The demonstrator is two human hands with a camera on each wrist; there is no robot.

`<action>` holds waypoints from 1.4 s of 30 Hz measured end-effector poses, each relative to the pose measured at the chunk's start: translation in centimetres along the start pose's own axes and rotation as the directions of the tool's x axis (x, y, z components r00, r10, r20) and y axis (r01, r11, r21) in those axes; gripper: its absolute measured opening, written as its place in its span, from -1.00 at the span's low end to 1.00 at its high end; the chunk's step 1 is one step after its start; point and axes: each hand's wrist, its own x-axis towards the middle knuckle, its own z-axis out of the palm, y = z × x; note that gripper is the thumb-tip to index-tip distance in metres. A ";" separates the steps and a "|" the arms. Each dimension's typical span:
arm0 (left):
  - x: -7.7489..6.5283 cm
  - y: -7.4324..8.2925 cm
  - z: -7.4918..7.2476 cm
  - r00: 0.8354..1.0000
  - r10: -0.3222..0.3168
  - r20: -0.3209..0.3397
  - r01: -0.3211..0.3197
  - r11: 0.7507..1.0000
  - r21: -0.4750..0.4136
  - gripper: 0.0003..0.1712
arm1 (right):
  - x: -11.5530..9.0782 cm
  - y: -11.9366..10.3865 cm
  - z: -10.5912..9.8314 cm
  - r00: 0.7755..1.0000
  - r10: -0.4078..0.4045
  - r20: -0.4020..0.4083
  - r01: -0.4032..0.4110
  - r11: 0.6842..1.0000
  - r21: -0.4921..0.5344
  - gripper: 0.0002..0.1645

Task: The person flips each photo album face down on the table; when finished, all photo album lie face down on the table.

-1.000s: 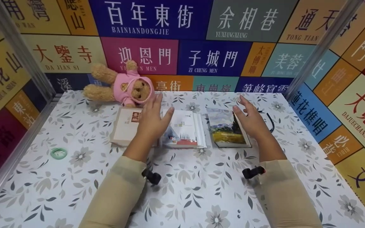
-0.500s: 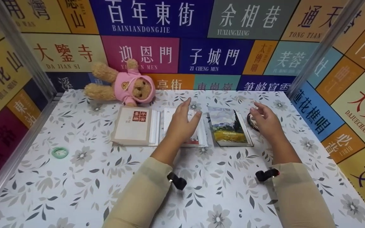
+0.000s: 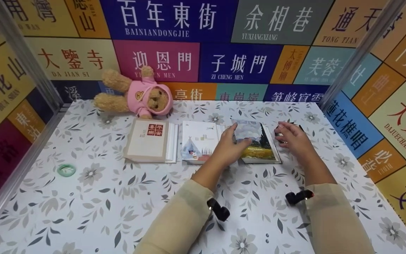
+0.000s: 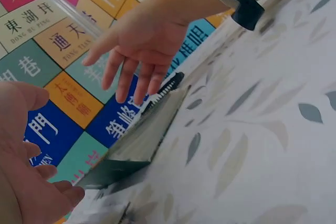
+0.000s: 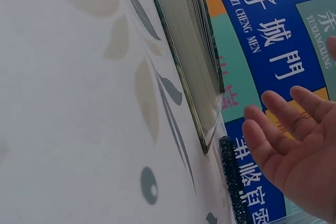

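Observation:
A book [image 3: 256,141] with a painted landscape cover lies flat on the table, its page edges to the right. Over its left side is my left hand [image 3: 229,146], thumb and fingers spread; in the left wrist view the fingertips come right at the spine of the book [image 4: 128,156]. My right hand [image 3: 298,143] hovers to the right of the same book, fingers loosely bent and palm facing its page side. The right wrist view shows this hand [image 5: 302,153] apart from the pages [image 5: 191,40]. Partly hidden behind it is a dark ridged band [image 3: 278,131].
Left of the landscape book lie a white book [image 3: 197,141] with a tent drawing and a beige book [image 3: 148,141] with red characters. A teddy bear [image 3: 141,93] in a pink hoodie lies at the back wall. A green ring-shaped coil [image 3: 66,170] sits on the left.
My left hand has moved right, from over the beige book across the white one to the landscape book. My right hand has shifted right, off the landscape book's right edge. The books have stayed put.

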 end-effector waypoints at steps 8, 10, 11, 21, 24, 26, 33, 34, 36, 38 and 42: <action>-0.1 -1.0 1.1 0.996 -0.040 0.075 0.047 0.995 -0.091 0.16 | -0.3 0.2 0.6 0.987 0.114 0.114 -0.124 0.989 0.084 -0.04; 0.0 -1.4 1.4 0.996 -0.059 0.073 0.069 0.988 -0.142 0.18 | -0.5 0.3 0.9 0.983 0.118 0.142 -0.128 0.990 0.062 -0.04; 0.0 -1.6 1.5 0.996 -0.061 0.073 0.073 0.980 -0.186 0.18 | -0.5 0.3 1.1 0.982 0.112 0.151 -0.120 0.992 0.042 -0.05; 0.7 -2.8 1.9 0.997 -0.052 0.061 0.071 0.930 -0.360 -0.10 | -0.9 0.5 1.7 0.969 0.118 0.216 -0.075 0.977 -0.198 0.02; 0.7 -2.4 1.8 0.996 -0.061 0.067 0.083 0.917 -0.390 -0.09 | -1.0 0.3 1.8 0.971 0.121 0.206 -0.060 0.958 -0.281 0.03; 0.7 -2.0 1.6 0.996 -0.063 0.067 0.084 0.913 -0.399 -0.08 | -1.0 0.0 1.9 0.973 0.111 0.200 -0.041 0.945 -0.323 0.04; 0.1 -0.5 0.9 0.991 -0.131 -0.036 0.110 0.925 -0.365 -0.14 | -1.7 -0.7 2.9 0.968 0.045 0.247 0.017 0.971 -0.240 0.03; 0.1 -0.4 0.8 0.990 -0.130 -0.045 0.103 0.917 -0.384 -0.15 | -1.8 -0.8 3.1 0.966 0.030 0.257 0.026 0.977 -0.213 0.01; 0.0 -0.2 0.8 0.991 -0.120 -0.061 0.082 0.899 -0.430 -0.18 | -1.9 -1.0 3.5 0.961 0.003 0.275 0.045 0.985 -0.168 -0.03; -0.1 -0.1 0.9 0.991 -0.117 -0.068 0.071 0.877 -0.476 -0.21 | -2.1 -1.4 3.8 0.959 -0.013 0.284 0.060 0.986 -0.156 -0.05; -0.1 0.1 0.9 0.988 -0.125 -0.087 0.065 0.862 -0.502 -0.28 | -2.2 -2.1 4.3 0.959 -0.005 0.283 0.057 0.982 -0.178 0.00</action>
